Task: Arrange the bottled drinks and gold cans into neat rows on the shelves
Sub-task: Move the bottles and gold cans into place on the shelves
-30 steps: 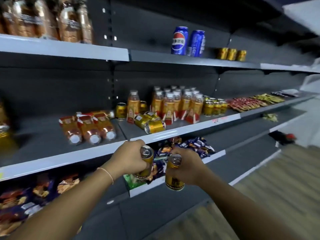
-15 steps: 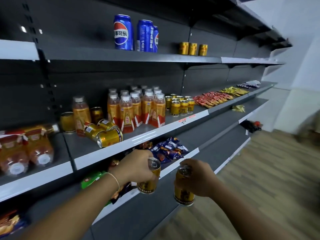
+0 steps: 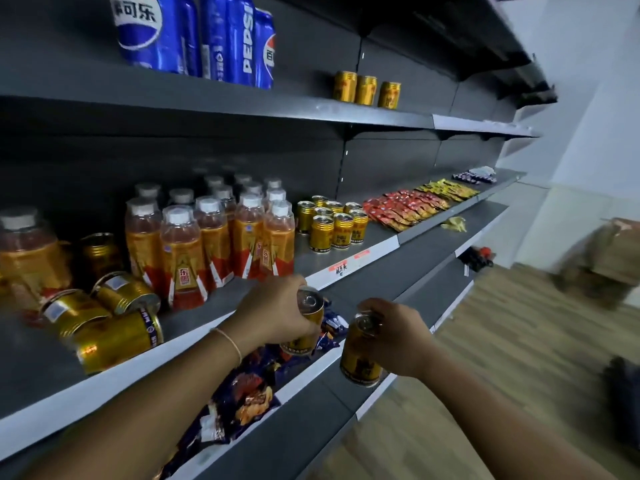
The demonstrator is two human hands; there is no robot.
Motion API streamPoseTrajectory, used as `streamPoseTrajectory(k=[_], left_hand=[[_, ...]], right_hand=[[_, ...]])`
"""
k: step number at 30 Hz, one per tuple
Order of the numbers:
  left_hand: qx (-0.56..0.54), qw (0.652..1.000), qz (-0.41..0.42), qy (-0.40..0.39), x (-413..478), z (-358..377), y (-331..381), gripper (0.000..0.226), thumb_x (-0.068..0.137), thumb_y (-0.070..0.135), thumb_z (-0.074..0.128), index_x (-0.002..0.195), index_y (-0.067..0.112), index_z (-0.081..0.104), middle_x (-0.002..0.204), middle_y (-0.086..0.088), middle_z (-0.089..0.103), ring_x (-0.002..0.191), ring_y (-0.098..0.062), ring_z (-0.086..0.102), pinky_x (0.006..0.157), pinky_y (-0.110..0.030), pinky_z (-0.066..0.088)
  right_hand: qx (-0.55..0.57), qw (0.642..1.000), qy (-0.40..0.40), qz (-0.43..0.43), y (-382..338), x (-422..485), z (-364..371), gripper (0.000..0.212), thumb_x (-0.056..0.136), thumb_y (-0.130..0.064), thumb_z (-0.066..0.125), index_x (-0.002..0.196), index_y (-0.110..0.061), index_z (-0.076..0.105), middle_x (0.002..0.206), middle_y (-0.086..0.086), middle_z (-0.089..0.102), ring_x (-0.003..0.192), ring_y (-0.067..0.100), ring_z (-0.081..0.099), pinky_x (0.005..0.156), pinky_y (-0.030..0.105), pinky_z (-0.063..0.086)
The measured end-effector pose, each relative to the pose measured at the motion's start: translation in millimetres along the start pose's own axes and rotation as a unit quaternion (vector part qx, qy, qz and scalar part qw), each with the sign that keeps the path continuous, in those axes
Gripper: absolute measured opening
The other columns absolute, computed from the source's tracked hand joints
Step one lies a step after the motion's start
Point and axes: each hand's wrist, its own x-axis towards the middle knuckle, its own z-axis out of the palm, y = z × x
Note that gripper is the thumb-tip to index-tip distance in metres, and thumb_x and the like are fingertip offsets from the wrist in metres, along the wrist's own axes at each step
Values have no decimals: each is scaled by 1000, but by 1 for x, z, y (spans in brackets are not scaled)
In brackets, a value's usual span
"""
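My left hand (image 3: 273,311) grips a gold can (image 3: 309,323) by its top, just in front of the middle shelf's edge (image 3: 349,268). A second gold can (image 3: 358,355) hangs upright in the grip of my right hand (image 3: 398,337), a little lower and to the right. On the middle shelf stand several orange bottled drinks (image 3: 214,233) in rows, with a block of upright gold cans (image 3: 332,223) to their right. Three gold cans (image 3: 104,320) lie on their sides at the left. Three more gold cans (image 3: 367,89) stand on the upper shelf.
Blue Pepsi cans (image 3: 197,36) stand on the upper shelf at left. Red and yellow snack packets (image 3: 412,206) fill the middle shelf's right end. Blue snack bags (image 3: 249,389) lie on the lower shelf under my arms. Wooden floor and brown boxes (image 3: 609,258) are at right.
The view has moved closer to the shelves and rightward. Both hands, each still holding its can, have risen toward the middle shelf's edge.
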Motion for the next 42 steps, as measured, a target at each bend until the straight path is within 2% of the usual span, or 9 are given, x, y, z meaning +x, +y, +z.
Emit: streamPoseTrajectory(k=[6, 10, 15, 19, 25, 28, 32, 37, 42], left_hand=[[7, 997, 1, 71, 50, 26, 4, 44, 66, 49, 76, 100, 30, 56, 91, 10, 66, 82, -13, 63, 67, -32, 56], [-1, 992, -8, 123, 87, 41, 7, 55, 69, 49, 74, 115, 31, 49, 100, 11, 67, 88, -14, 64, 68, -32, 56], [36, 980, -51, 191, 141, 62, 8, 68, 70, 45, 75, 125, 34, 36, 103, 4, 63, 82, -14, 57, 54, -11, 31], [87, 956, -146, 240, 186, 79, 8, 76, 71, 46, 75, 132, 27, 34, 117, -4, 58, 97, -25, 62, 68, -24, 43], [85, 926, -234, 285, 230, 97, -1, 80, 75, 42, 75, 138, 23, 31, 127, -8, 53, 107, -28, 59, 82, -30, 51], [71, 919, -272, 277, 241, 103, -4, 82, 73, 43, 76, 138, 25, 28, 129, -6, 52, 111, -26, 58, 85, -30, 50], [69, 915, -295, 266, 253, 102, -6, 73, 71, 45, 77, 129, 25, 38, 118, -3, 56, 101, -24, 61, 80, -30, 54], [64, 912, -319, 249, 267, 94, -7, 59, 69, 47, 78, 113, 24, 45, 108, -1, 60, 96, -21, 61, 79, -33, 56], [44, 906, -357, 224, 271, 91, -12, 68, 73, 48, 76, 127, 21, 42, 118, -3, 56, 106, -23, 59, 86, -35, 55]], right_hand=[[4, 1000, -14, -12, 20, 70, -5, 54, 73, -43, 81, 121, -28, 62, 113, -5, 67, 102, 17, 65, 83, 29, 57], [55, 998, -4, -25, 41, 134, -16, 63, 73, -38, 83, 130, -28, 59, 124, -3, 64, 109, 20, 63, 78, 25, 53], [123, 984, 34, -123, 62, 216, -34, 34, 72, -29, 86, 96, -37, 64, 92, -13, 67, 90, 17, 66, 73, 29, 51], [183, 958, 43, -214, 68, 283, -49, 21, 77, -29, 83, 90, -29, 67, 84, -10, 70, 80, 11, 68, 67, 36, 55], [261, 930, 70, -249, 51, 368, -35, 60, 76, -43, 82, 128, -35, 54, 121, -18, 52, 118, 8, 52, 100, 31, 45], [236, 925, 72, -289, 37, 398, -20, 63, 74, -41, 83, 129, -30, 54, 117, -13, 46, 111, 6, 47, 93, 22, 36], [170, 936, 37, -305, 24, 431, 1, 67, 71, -43, 84, 127, -20, 56, 120, 2, 59, 115, 19, 53, 89, 22, 36], [113, 945, -38, -305, 17, 453, 26, 77, 71, -45, 84, 137, -22, 52, 132, 6, 57, 122, 24, 52, 90, 23, 36], [64, 942, -85, -319, 14, 460, 37, 84, 69, -45, 86, 141, -25, 48, 135, 3, 59, 123, 24, 56, 96, 33, 48]])
